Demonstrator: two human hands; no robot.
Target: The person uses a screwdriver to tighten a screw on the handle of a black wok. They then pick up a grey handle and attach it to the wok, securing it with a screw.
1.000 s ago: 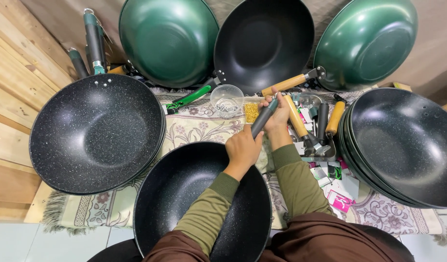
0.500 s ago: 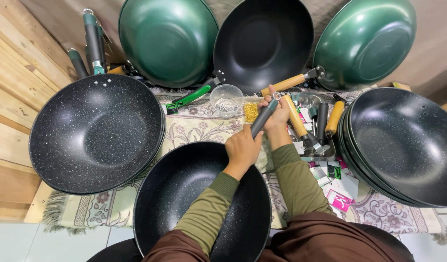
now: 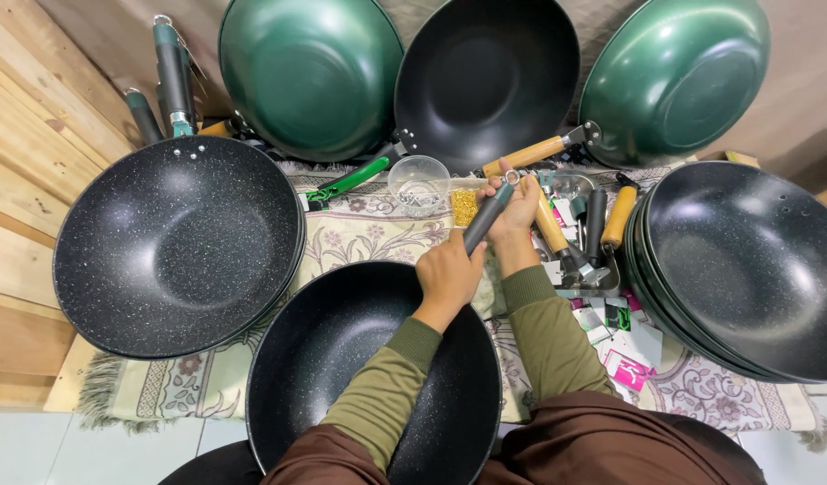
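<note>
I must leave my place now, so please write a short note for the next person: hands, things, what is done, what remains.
Left hand: closed on the lower end of the grey handle, at the rim of the black wok in the lap.
Right hand: grip on the handle's top end, by its ring.
Clear bowl with small metal parts sits just beyond; spare handles lie to the right.
Done: handle set against the wok.
Left: whether it is fastened cannot be seen; check.

Two green woks (four black)
</note>
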